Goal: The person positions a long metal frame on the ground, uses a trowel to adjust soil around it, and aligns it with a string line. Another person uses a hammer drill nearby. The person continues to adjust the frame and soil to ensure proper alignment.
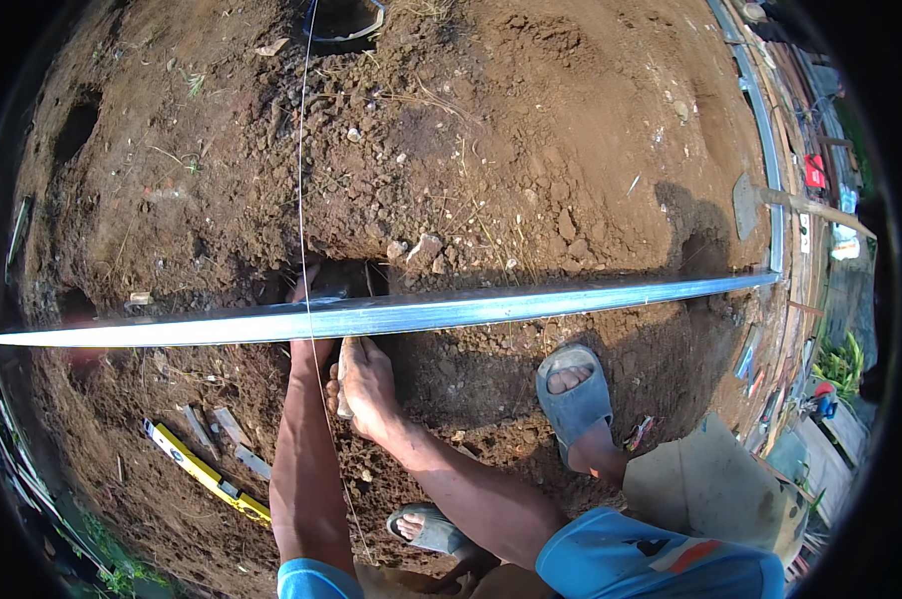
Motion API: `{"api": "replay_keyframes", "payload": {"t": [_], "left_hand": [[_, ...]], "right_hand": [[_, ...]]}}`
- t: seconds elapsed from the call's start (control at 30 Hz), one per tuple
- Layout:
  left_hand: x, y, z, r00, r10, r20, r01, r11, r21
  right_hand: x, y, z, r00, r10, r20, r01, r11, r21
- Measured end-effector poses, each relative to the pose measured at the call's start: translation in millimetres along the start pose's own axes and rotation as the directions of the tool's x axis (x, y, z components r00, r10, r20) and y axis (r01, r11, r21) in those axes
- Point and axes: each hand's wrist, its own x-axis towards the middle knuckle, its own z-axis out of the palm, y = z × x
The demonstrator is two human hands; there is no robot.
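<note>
Straightedge (391,314) could slip: right hand (363,384) curls under it at six o'clock; left hand (306,290), past it, grip unclear; string (300,150) may snag.

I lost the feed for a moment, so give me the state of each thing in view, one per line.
Metal bar: lying flat across the dug soil.
String line: taut, crossing the bar.
Left hand: reaching under the bar, grip hidden.
Right hand: just below the bar, fingers curled at its edge.
Yellow level: lying unused on the soil.
Shovel: lying on the ground.
</note>
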Motion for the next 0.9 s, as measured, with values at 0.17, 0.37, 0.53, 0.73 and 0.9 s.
{"api": "replay_keyframes", "payload": {"t": [0.17, 0.37, 0.53, 0.73, 0.9], "left_hand": [[4, -3, -3, 0.979, 0.202, -0.038, -0.194, 0.968, 0.157], [-22, 15, -2, 0.971, 0.209, -0.118, -0.152, 0.914, 0.376], [-17, 21, 12, 0.993, 0.031, -0.113, -0.083, 0.865, -0.494], [-2, 24, 16, 0.984, -0.027, -0.176, -0.006, 0.983, -0.185], [9, -7, 15, 0.993, -0.036, -0.112, 0.047, 0.994, 0.094]], "right_hand": [[-43, -34, -48, 0.991, 0.074, 0.115, -0.030, 0.938, -0.344], [-39, -14, -35, 0.992, -0.111, 0.068, 0.123, 0.970, -0.209], [-19, 12, -35, 0.993, 0.114, 0.014, -0.108, 0.969, -0.220], [-75, -27, -79, 0.948, -0.204, 0.243, 0.275, 0.909, -0.313], [-91, -58, -166, 0.913, -0.204, 0.353, 0.408, 0.500, -0.764]]}}
